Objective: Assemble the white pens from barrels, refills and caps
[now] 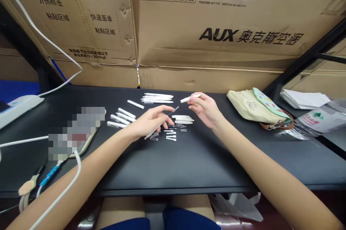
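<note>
White plastic pen barrel sat in a narrow pinch of your right hand, above the desk at upper middle; your left hand curled around a thin pen refill. Both looked light, stiff, slightly slippery; the refill looked fragile, best held mid-shaft. Carton above read "AUX" and "KFR-46G/BpR3AES1".

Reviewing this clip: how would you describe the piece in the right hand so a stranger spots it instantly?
On the black table, below the AUX cardboard cartons, white pen parts lie in small rows. The right hand pinches a white pen barrel in its fingertips, the only white barrel held up off the tabletop.
</note>
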A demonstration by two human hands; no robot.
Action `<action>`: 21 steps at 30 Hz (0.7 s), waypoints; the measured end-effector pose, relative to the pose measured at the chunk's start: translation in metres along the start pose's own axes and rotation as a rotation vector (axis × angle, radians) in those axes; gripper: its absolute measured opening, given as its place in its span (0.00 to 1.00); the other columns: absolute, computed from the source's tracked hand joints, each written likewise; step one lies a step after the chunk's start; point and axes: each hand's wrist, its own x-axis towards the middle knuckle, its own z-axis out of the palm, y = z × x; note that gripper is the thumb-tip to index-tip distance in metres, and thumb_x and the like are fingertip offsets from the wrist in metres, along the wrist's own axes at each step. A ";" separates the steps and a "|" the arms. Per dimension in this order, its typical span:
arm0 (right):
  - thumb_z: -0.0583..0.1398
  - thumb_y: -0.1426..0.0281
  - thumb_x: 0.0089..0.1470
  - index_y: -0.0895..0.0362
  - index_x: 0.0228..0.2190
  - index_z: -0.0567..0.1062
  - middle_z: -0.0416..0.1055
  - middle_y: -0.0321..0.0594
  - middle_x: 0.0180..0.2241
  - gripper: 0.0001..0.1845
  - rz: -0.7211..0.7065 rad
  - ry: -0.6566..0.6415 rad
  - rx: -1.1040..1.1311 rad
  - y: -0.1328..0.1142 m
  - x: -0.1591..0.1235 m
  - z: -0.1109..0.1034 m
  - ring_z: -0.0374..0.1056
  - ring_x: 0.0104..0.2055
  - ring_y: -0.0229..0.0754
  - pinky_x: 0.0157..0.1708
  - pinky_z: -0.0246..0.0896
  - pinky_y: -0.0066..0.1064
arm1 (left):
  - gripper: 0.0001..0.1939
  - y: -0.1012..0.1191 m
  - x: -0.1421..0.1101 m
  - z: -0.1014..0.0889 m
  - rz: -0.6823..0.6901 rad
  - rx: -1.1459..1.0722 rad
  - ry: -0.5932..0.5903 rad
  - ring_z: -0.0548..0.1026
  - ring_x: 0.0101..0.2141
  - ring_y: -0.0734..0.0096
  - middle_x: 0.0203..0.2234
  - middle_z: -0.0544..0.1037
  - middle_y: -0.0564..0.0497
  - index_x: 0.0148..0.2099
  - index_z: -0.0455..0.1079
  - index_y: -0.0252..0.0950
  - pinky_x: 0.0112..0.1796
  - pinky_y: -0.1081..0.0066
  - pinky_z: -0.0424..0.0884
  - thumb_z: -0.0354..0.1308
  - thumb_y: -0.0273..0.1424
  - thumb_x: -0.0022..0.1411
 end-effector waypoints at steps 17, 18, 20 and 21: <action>0.63 0.63 0.43 0.59 0.26 0.77 0.75 0.40 0.27 0.11 0.024 -0.283 -0.638 0.018 0.010 -0.018 0.67 0.28 0.40 0.28 0.62 0.30 | 0.21 -0.001 0.003 -0.001 0.041 0.039 0.168 0.69 0.29 0.74 0.34 0.77 0.47 0.54 0.65 0.35 0.25 0.76 0.63 0.52 0.33 0.59; 0.62 0.62 0.44 0.59 0.26 0.77 0.74 0.40 0.27 0.12 0.018 -0.282 -0.637 0.018 0.010 -0.019 0.67 0.29 0.40 0.28 0.62 0.30 | 0.21 -0.002 0.003 -0.002 0.051 0.059 0.156 0.70 0.29 0.74 0.35 0.77 0.47 0.54 0.65 0.35 0.25 0.76 0.63 0.52 0.34 0.59; 0.62 0.61 0.45 0.59 0.27 0.77 0.74 0.40 0.27 0.13 0.010 -0.278 -0.637 0.019 0.010 -0.019 0.67 0.29 0.40 0.29 0.61 0.30 | 0.21 -0.004 0.004 -0.003 0.066 0.101 0.132 0.70 0.30 0.73 0.35 0.77 0.46 0.54 0.66 0.35 0.24 0.76 0.62 0.52 0.35 0.60; 0.62 0.60 0.45 0.59 0.27 0.77 0.74 0.40 0.27 0.13 0.010 -0.277 -0.640 0.019 0.011 -0.019 0.67 0.29 0.39 0.28 0.61 0.30 | 0.21 -0.004 0.004 -0.003 0.070 0.120 0.125 0.70 0.30 0.72 0.36 0.77 0.46 0.54 0.66 0.35 0.24 0.76 0.62 0.51 0.36 0.60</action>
